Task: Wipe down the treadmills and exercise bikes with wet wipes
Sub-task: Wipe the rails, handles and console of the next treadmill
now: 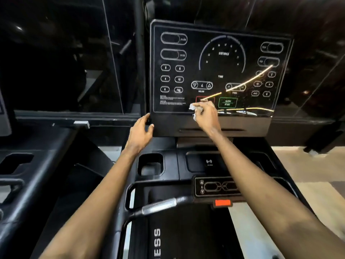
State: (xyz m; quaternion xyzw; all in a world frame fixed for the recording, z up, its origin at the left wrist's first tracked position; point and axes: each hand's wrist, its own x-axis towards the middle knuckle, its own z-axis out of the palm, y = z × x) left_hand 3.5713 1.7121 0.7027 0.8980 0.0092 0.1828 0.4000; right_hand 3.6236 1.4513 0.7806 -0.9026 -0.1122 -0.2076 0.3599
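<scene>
The right hand (205,116) holds a crumpled white wet wipe (196,108) against the lower middle of the treadmill console (220,68).
Its fingers are pinched together on the wipe, which lies on the panel at the red button (203,99), left of the green quick-start button (227,102). The left hand (140,130) is at the console's lower left corner, fingers loosely curved and apart. Whether it grips the edge or merely touches it I cannot tell.

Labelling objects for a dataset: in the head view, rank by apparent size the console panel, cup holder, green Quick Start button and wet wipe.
1. console panel
2. cup holder
3. green Quick Start button and wet wipe: look alike; the right hand hides part of the wipe, so unranked.
</scene>
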